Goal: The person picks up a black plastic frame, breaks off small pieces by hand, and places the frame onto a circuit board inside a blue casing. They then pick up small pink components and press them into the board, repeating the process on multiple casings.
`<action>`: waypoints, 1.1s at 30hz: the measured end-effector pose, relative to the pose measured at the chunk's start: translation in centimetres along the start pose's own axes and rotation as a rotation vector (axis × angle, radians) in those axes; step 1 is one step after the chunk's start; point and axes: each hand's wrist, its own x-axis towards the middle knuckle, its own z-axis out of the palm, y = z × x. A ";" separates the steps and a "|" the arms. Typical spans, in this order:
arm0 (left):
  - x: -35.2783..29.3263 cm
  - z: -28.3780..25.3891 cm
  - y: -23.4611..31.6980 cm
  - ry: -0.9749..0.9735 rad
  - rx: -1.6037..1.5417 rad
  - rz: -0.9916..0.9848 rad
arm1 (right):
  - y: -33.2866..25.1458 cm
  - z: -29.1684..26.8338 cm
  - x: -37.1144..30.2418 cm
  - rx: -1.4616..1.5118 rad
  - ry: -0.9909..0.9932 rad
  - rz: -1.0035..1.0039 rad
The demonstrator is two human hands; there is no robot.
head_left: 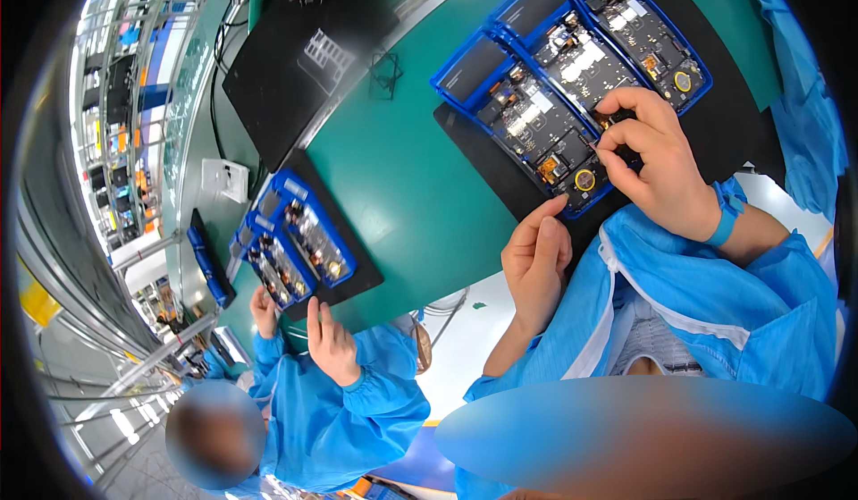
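Observation:
Three blue-framed devices with dark circuit boards stand side by side on a black mat. My right hand is over the near edge of the middle device, thumb and forefinger pinched together. Whatever they hold is too small to make out. A blue band circles that wrist. My left hand has its forefinger stretched to the near corner of the left device; nothing shows in it. A round yellow-rimmed coin cell sits on that board near the fingertip. The right device lies beyond my right hand.
A co-worker in a blue coat has both hands by similar blue devices on another black mat at the left. The green table runs between us. A clear plastic piece lies on a black surface at the back.

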 end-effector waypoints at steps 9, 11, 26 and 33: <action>0.0 1.2 0.0 0.006 0.772 0.043 | -0.9 0.9 0.7 -0.294 -0.050 -0.064; 0.2 1.4 0.1 0.002 0.811 0.047 | -1.1 1.0 0.9 -0.322 -0.067 -0.062; 0.4 1.2 -0.1 -0.022 0.882 0.148 | -2.0 1.0 1.9 -0.465 -0.190 -0.088; 0.3 1.2 -0.1 -0.030 0.880 0.141 | -2.2 1.1 2.2 -0.506 -0.188 -0.115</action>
